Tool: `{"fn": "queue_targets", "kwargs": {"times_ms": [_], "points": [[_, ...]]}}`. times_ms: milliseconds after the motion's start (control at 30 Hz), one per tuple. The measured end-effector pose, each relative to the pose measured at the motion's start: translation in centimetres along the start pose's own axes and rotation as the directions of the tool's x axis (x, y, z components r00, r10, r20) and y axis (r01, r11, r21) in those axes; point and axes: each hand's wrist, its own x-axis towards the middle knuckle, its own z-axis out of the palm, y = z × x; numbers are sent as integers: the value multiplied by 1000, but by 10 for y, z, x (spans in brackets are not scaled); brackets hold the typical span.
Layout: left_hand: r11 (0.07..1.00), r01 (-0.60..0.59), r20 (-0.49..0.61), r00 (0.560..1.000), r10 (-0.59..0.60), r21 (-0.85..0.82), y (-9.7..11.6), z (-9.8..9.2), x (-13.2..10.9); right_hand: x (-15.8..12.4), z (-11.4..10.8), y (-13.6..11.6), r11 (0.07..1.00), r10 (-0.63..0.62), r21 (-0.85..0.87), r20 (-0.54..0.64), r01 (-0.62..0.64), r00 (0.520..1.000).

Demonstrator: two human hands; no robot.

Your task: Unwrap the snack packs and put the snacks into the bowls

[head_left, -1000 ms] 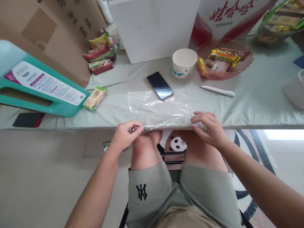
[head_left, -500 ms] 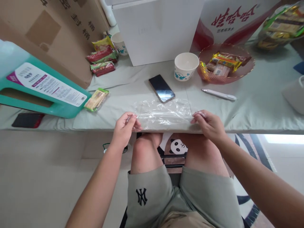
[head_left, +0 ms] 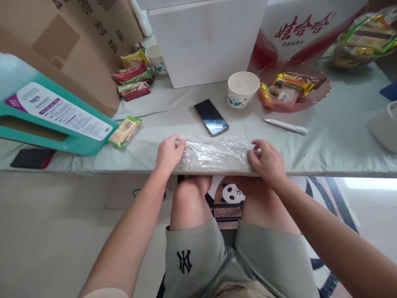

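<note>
A crinkled sheet of clear plastic film [head_left: 215, 153] stretches flat along the front edge of the cloth-covered table [head_left: 335, 145]. Whether it is a bag or a single layer I cannot tell. My left hand [head_left: 170, 154] is closed, its thumb and fingers pinching the film's upper left corner. At the right end, my right hand [head_left: 267, 159] has its thumb and curled fingers on the film's edge. A dark phone [head_left: 211, 117] lies just behind the film, apart from both hands.
Behind stand a paper cup [head_left: 243, 89], a pink bowl of snacks [head_left: 294, 105] and a white box [head_left: 211, 45]. A white pen-like cutter [head_left: 285, 125] lies to the right. On the left are a green jug [head_left: 83, 145], a wrapped snack [head_left: 125, 131] and another phone [head_left: 31, 158].
My left hand has moved slightly right and away from me, turning its back upward. My right hand has shifted a little left. The film between them has drawn into a narrower, more wrinkled strip.
</note>
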Motion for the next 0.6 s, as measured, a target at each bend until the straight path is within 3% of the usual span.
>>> {"fn": "queue_targets", "kwargs": {"times_ms": [67, 133, 200, 267, 300, 367, 433, 533, 600], "points": [[995, -53, -73, 996, 59, 83, -2, 2, 10, -2, 0, -1, 1000, -18, -23, -75, 16, 997], [990, -96, -232, 966, 117, 98, -5, 4, 12, -6, -5, -5, 998, -65, -37, -184, 59, 981], [976, -196, -443, 869, 219, 99, -6, 6, 1, -15, -13, -12, 985, -174, -43, -271, 168, 947], [911, -382, -510, 758, 405, 156, -2, 9, -19, -27, -20, -22, 936, -348, -37, -244, 350, 905], [847, -496, -431, 733, 527, 193, 1, 11, -31, -34, -21, -27, 898, -436, -30, -174, 438, 883], [705, -665, -105, 705, 701, 246, 7, 16, -53, -45, -19, -35, 837, -546, -25, 13, 546, 838], [653, -691, 138, 712, 688, 308, 8, 20, -66, -52, -14, -37, 823, -549, -70, 153, 564, 821], [651, -657, 228, 749, 622, 380, -2, 19, -71, -54, -12, -26, 827, -510, -164, 180, 537, 841], [633, -677, 215, 728, 651, 376, -7, 15, -73, -52, -16, -16, 836, -498, -184, 143, 518, 855]]}}
